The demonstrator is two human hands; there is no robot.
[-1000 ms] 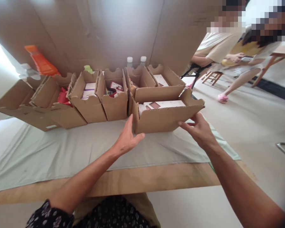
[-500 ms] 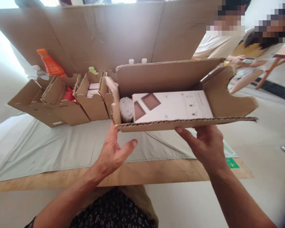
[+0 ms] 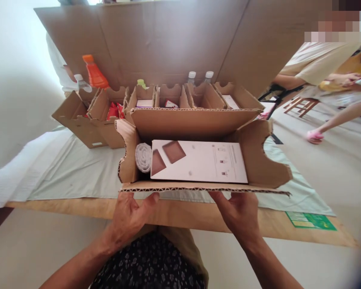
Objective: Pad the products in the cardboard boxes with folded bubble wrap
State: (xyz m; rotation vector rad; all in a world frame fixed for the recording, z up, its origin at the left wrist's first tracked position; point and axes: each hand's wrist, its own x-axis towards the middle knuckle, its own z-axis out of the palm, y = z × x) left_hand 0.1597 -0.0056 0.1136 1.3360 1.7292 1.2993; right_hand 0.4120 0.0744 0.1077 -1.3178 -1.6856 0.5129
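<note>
The left hand (image 3: pixel 132 214) is at the left end of an open box (image 3: pixel 195 122) of brown cardboard, its thumb by the front wall and its fingers mostly out of sight beneath; the right hand (image 3: pixel 240 212) has a similar hold nearer the open box's right end. The two hands are apart from each other and both look clamped on the open box, though I cannot tell how tightly. Inside the open box lie a white carton (image 3: pixel 198 162) with brown squares on its face and, to its left, a whitish roll (image 3: pixel 143 157). Behind the open box stands a row of boxes (image 3: pixel 78 130), with an orange bottle (image 3: pixel 96 76) and a cardboard panel (image 3: pixel 168 40) farther back. The wooden edge of the surface (image 3: pixel 183 216) shows below the open box, and a green leaflet (image 3: pixel 313 221) lies to its right.

The step in hand seems to be a two-handed hold of the open box; the next move calls for supporting both ends evenly, lest the white carton and whitish roll slide
</note>
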